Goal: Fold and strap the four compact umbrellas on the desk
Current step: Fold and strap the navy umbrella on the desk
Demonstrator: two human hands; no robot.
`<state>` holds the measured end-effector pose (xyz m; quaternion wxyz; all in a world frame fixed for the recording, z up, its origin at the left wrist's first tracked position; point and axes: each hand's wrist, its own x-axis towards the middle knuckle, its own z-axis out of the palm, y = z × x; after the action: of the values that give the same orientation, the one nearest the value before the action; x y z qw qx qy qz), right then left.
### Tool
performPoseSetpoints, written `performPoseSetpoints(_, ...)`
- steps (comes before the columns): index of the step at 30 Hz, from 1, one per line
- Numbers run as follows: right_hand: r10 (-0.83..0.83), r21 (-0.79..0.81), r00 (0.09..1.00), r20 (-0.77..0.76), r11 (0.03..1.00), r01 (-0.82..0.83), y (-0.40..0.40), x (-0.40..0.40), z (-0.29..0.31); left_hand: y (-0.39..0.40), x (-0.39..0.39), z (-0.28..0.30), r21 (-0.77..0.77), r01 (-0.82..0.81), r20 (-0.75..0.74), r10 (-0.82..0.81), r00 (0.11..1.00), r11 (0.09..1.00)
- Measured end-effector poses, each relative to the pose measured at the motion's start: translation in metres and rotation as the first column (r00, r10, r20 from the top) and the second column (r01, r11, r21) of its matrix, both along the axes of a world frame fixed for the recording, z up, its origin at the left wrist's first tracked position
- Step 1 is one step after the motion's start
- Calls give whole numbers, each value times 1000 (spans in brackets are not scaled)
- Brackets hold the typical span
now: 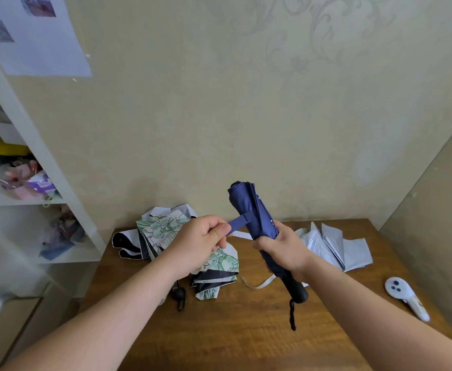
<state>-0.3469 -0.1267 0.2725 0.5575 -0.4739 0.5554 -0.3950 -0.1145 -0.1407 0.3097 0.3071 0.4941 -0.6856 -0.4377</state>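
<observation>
My right hand (283, 247) grips a rolled navy blue umbrella (251, 207) around its lower canopy and holds it upright above the desk (246, 330), black handle (297, 289) pointing down. My left hand (200, 242) pinches the end of its navy strap (239, 222), pulled out to the left. Behind my left hand lies a loose umbrella with a green floral print (163, 228) and black lining. To the right of my right hand a silver-grey umbrella (334, 245) lies unfolded on the desk.
A white controller (404, 295) lies at the desk's right edge. A black umbrella handle with a cord (179, 294) pokes out under my left forearm. A white shelf unit (45, 167) with clutter stands to the left, and the wall runs behind the desk.
</observation>
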Motion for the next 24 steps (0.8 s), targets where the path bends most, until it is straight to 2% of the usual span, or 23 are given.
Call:
performPoseSetpoints(4, 22, 16, 998, 60, 1000, -23, 3, 2, 4, 0, 4, -3, 20, 47, -13, -47, 999, 999)
performPoseSetpoints(9, 134, 38, 975, 179, 989, -143, 13, 8, 19, 6, 5, -3, 89, 67, -88, -59, 994, 994)
performPoseSetpoints(15, 310, 74, 892, 327, 933, -352, 26, 21, 36, 2, 2, -1, 92, 58, -99, -49, 994, 994)
performPoseSetpoints(24, 428, 46, 804, 414, 872, -487, 28, 28, 44, 12, -6, 11, 97, 36, -167, -20, 986, 995)
